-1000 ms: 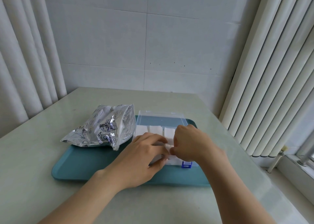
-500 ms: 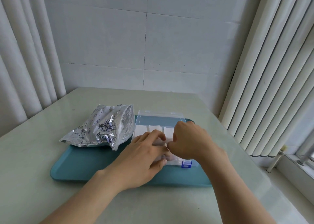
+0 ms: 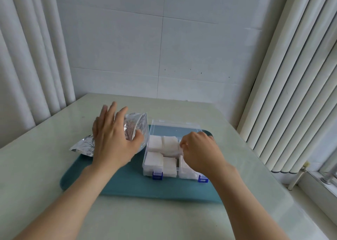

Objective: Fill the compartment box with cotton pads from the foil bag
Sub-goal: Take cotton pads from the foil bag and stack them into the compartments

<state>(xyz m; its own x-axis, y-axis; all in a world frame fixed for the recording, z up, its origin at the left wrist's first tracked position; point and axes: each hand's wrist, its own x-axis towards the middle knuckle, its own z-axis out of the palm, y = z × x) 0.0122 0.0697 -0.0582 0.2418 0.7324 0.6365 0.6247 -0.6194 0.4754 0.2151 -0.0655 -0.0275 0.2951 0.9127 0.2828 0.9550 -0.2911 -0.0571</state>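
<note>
Left hand (image 3: pixel 113 145) spreads flat, fingers straight, over the crinkled foil bag (image 3: pixel 136 128), which lies on its side at the left of a teal tray (image 3: pixel 127 183). Right hand (image 3: pixel 200 153), fingers curled, pinches the edge of a cotton pad (image 3: pixel 170 147) above the clear compartment box (image 3: pixel 145 160). Just beside the bag on the tray, the box stands with its lid raised and white pads in its compartments, on a pale table (image 3: pixel 164 219).
</note>
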